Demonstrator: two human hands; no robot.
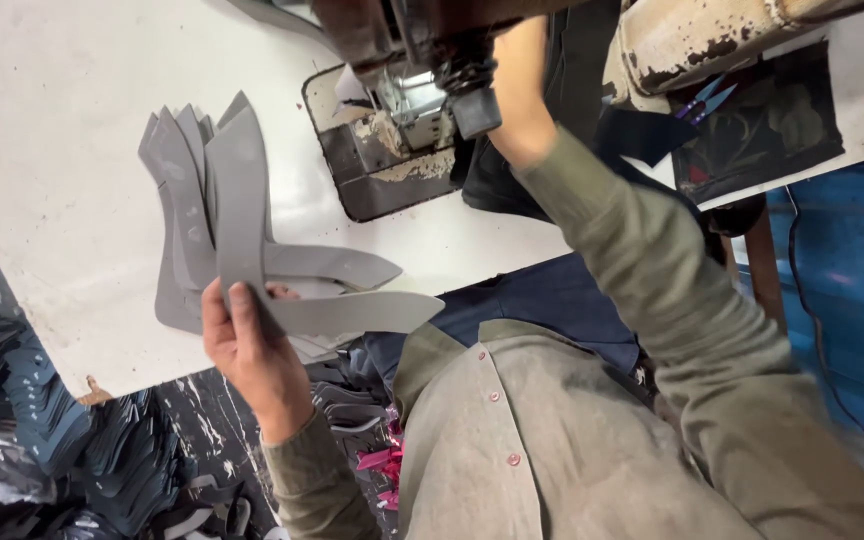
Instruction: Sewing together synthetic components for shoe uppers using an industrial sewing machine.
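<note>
My left hand grips a fanned stack of grey cut pieces, long and curved with pointed ends, at the near edge of the white table. My thumb lies on top of the stack. My right hand reaches up to the sewing machine, beside its needle area. The machine head hides its fingers. A dark piece of material lies just below that wrist, on the table edge.
A worn metal plate sits under the needle. Small blue snips lie in a dark tray at the right. Piles of dark cut pieces lie on the floor at the left, with pink scraps near my shirt.
</note>
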